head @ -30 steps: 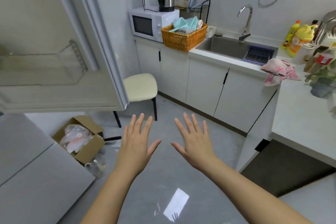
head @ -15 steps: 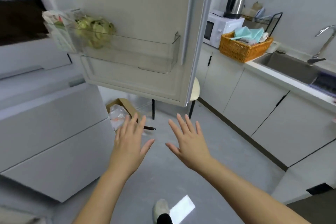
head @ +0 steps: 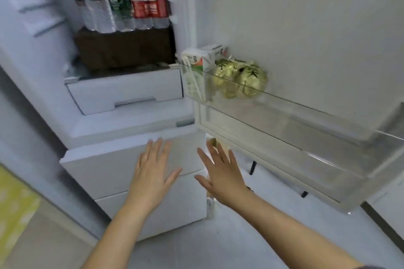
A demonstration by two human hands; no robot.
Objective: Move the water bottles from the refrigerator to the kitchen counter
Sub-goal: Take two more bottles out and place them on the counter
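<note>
Several clear water bottles (head: 122,4) with green, white and red labels stand side by side on a shelf inside the open refrigerator (head: 131,116), at the top left. My left hand (head: 153,170) is held flat with fingers spread, low in front of the freezer drawers. My right hand (head: 220,172) is beside it, also empty with fingers apart. Both hands are well below the bottles and touch nothing. The kitchen counter is out of view.
The open fridge door (head: 306,39) fills the right side; its clear door shelf (head: 284,102) holds a carton (head: 196,65) and yellow-green packets (head: 240,76). A white crisper drawer (head: 124,94) sits under the bottle shelf. A yellow mat (head: 15,203) lies at the left.
My view has swung left from the sink and counter to the fridge interior. The bottles have come into sight. Both hands stay open and empty, now in front of the freezer drawers.
</note>
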